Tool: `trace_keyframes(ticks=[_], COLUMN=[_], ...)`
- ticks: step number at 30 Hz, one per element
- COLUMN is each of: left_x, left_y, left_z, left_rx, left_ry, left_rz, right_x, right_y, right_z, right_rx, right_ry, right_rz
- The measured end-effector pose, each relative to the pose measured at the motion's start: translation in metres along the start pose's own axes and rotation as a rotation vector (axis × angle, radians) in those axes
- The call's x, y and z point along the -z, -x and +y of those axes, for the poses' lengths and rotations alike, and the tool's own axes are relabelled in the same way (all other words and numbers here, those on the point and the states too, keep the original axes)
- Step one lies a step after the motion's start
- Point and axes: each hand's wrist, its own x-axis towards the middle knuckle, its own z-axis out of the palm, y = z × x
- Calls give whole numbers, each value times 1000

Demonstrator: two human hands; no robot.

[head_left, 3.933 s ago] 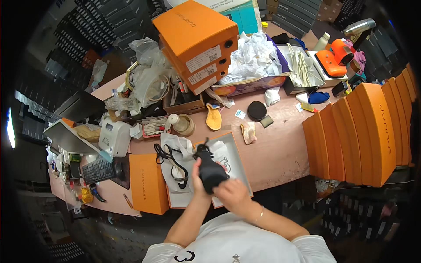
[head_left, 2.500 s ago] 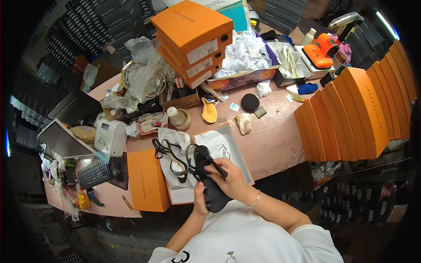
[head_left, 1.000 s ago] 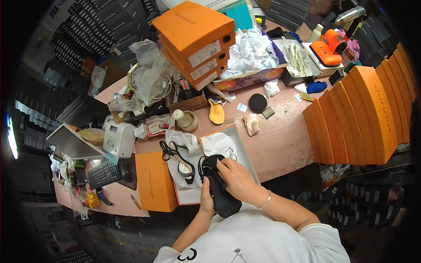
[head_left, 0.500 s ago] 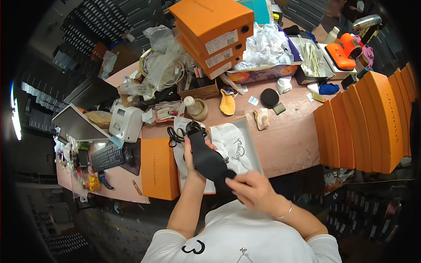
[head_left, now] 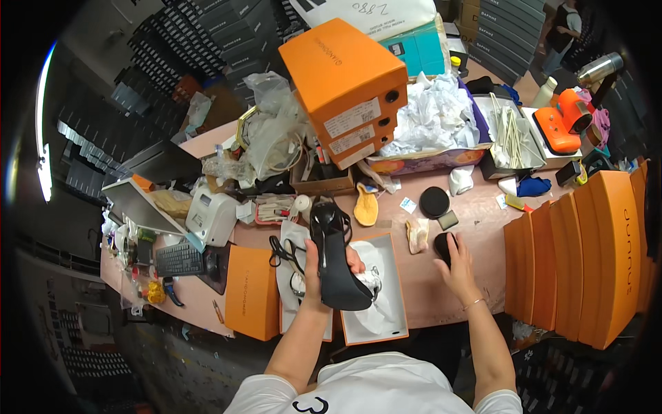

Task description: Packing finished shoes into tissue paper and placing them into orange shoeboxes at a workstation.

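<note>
In my left hand (head_left: 314, 272) is a black high-heeled shoe (head_left: 343, 269), held above the boxes with its sole side toward me. My thumb lies along its near side and fingertips show beyond it. Off to the right, my right hand (head_left: 458, 265) is low over the table, thumb and fingers around a small dark round pad (head_left: 443, 245). Whether the pad rests on the table I cannot tell. Beneath the shoe is an open shoebox (head_left: 400, 290) with white paper. Another dark-strapped shoe (head_left: 278, 252) lies on white paper to its left.
Stacked orange shoeboxes stand at the back (head_left: 352, 76) and on the right (head_left: 586, 262). An orange box lid (head_left: 252, 293) lies at left, near a keyboard (head_left: 178, 260). Beyond my right hand lie a black round tin (head_left: 434, 202), a cloth (head_left: 417, 236) and a yellow pad (head_left: 365, 205).
My right hand has left the shoe and moved right to the table with the dark pad. The shoe has been turned and raised in my left hand. The head view has shifted.
</note>
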Motion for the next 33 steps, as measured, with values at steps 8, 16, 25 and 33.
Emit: trace_keyframes(ticks=[8, 16, 25, 33], left_x=[-10, 17, 67, 86], left_y=[-10, 57, 94, 123], left_z=[-16, -4, 0, -9], left_rx=[-117, -38, 357, 473], left_ry=[-290, -360, 433, 535], left_rz=[-158, 243, 109, 42], right_x=[32, 49, 53, 22], right_y=[6, 29, 66, 57], right_z=[-152, -192, -216, -261], right_rx=[292, 335, 326, 621], right_ry=[-920, -436, -566, -320], right_rz=[-302, 80, -240, -305])
